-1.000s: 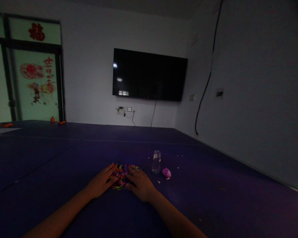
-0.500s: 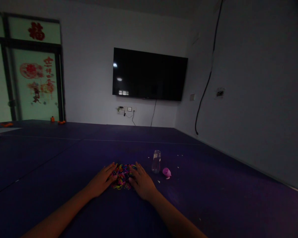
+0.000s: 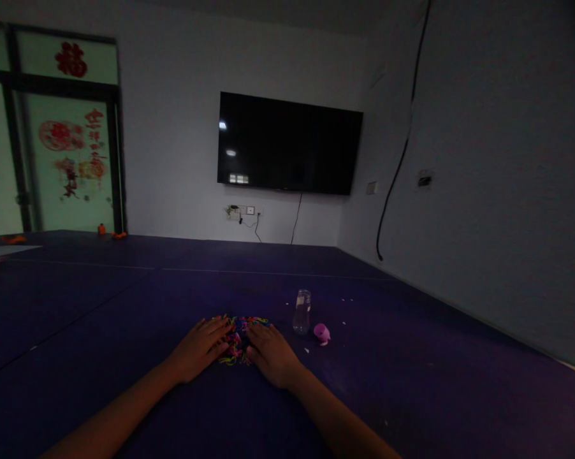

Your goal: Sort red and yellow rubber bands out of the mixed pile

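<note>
A pile of small multicoloured elastic bands point(image 3: 238, 338) lies on the dark purple table point(image 3: 211, 414). My left hand point(image 3: 201, 347) rests flat over the left side of the pile, fingers stretched toward the middle. From the right, my right hand point(image 3: 271, 350) covers the other side, its fingers also extended and lying on the bands. Part of the pile is hidden beneath both hands. Just beyond my right hand stands a clear bottle point(image 3: 301, 313) without a lid, and beside it is a pink-purple cap point(image 3: 322, 333).
Small white scraps point(image 3: 306, 350) are scattered around the bottle. Far left on the table are orange objects point(image 3: 119, 235) and a pale sheet point(image 3: 14, 250). A television point(image 3: 290, 143) hangs on the back wall, and a black cable point(image 3: 397, 172) runs down the right wall.
Both hands have shifted inward and lie further over the bands, the fingers nearer each other. The bottle and cap have stayed in place.
</note>
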Demonstrator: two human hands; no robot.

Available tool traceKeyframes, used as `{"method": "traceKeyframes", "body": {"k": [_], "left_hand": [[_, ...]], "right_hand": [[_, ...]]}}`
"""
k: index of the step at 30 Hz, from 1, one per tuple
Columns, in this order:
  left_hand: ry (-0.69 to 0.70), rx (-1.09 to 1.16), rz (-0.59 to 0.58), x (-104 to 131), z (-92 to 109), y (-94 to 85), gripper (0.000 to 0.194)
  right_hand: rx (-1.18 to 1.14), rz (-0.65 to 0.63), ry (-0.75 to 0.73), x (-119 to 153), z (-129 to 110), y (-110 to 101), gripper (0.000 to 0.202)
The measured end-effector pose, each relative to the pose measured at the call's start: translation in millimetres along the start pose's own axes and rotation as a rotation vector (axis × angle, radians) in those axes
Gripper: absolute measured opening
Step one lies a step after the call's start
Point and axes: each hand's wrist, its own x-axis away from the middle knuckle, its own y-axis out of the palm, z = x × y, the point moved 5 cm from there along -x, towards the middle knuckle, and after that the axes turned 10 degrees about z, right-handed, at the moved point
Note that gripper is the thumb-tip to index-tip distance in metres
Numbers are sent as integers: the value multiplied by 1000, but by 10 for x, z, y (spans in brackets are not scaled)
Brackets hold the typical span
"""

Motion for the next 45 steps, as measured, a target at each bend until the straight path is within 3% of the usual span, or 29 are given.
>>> {"method": "traceKeyframes", "body": {"k": [7, 15, 22, 27, 33, 41, 45], "left_hand": [[100, 32, -64, -1, 48, 36, 42], [105, 12, -113, 6, 9, 105, 47], [110, -30, 15, 16, -18, 70, 51], [15, -88, 191, 1, -101, 8, 49], [-125, -71, 155, 29, -256, 114, 44], [-145, -109, 212, 15, -235, 62, 40], [-151, -121, 187, 9, -201, 34, 41]], "right_hand": [[-1, -25, -42, -6, -32, 6, 48], [32, -26, -79, 6, -64, 27, 50], [50, -12, -69, 7, -84, -36, 48], [30, -26, -220, 26, -228, -80, 46], [4, -17, -168, 32, -217, -59, 48], [4, 9, -105, 24, -180, -90, 47], [20, 26, -124, 33, -164, -63, 41]]}}
